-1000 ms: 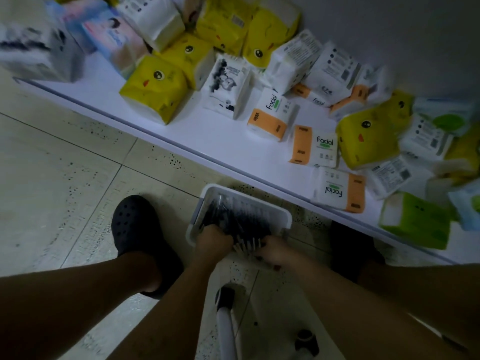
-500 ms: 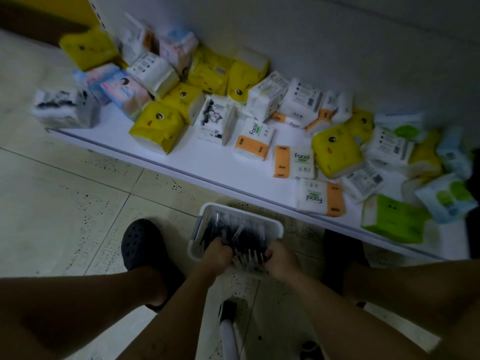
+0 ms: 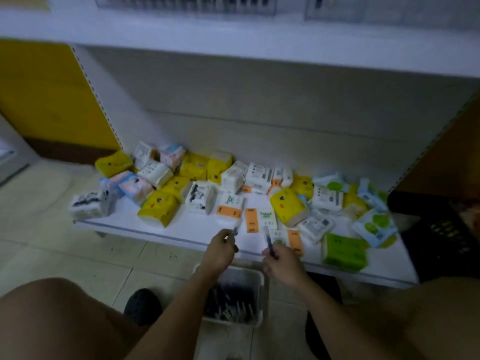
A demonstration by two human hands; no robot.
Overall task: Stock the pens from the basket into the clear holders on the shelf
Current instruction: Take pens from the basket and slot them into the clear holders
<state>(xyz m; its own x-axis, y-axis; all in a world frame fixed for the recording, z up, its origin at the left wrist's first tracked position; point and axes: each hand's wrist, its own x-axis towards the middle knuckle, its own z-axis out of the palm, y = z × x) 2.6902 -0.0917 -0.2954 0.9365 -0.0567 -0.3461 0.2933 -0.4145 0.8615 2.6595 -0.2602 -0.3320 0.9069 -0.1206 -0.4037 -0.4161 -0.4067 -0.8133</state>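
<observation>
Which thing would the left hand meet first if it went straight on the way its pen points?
Probably the orange-and-white tissue pack on the lower shelf, just beyond the pen in the left hand; depth is unclear, so it might pass above it.

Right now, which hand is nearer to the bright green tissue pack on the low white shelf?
Right. The right hand, gripping a dark pen, is just left of the green tissue pack; the left hand, holding a second pen, is farther left, beyond it.

The low shelf (image 3: 197, 228) bears tissue packs (image 3: 158, 209); basket (image 3: 260, 294) seemingly on floor (image 3: 78, 263).
</observation>
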